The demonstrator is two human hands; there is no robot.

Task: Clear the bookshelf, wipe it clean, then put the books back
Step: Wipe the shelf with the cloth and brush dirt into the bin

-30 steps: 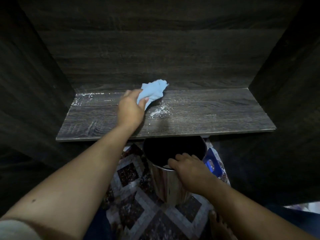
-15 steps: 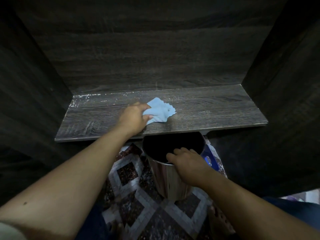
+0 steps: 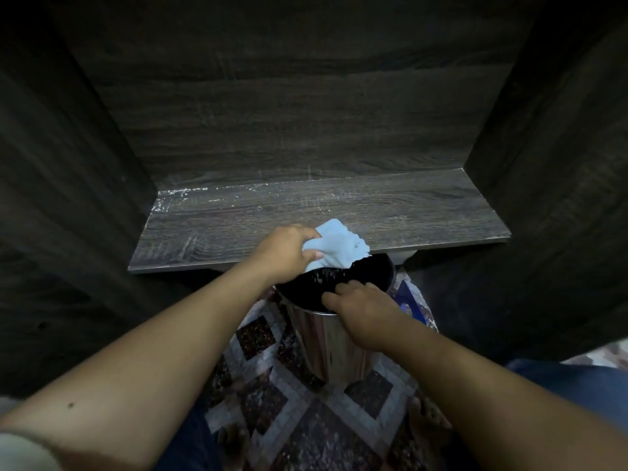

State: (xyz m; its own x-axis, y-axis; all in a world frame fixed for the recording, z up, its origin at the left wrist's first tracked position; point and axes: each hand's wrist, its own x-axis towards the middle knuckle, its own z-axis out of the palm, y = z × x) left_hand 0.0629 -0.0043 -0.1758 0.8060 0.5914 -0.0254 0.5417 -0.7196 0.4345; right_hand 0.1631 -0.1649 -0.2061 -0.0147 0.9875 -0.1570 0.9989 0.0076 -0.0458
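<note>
My left grip [image 3: 285,253] clenched the blue cloth [image 3: 339,248] at the front edge of the shelf [image 3: 407,215], to push white crumbs [image 3: 323,275] off. My right grip [image 3: 360,311], just below, held the bin [image 3: 326,341] by its rim to catch them.

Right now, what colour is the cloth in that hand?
Light blue. The cloth, gripped by the left hand, shows best in the head view.

Dark wood-grain shelf [image 3: 373,212], white dust [image 3: 173,193] along its back edge
</note>
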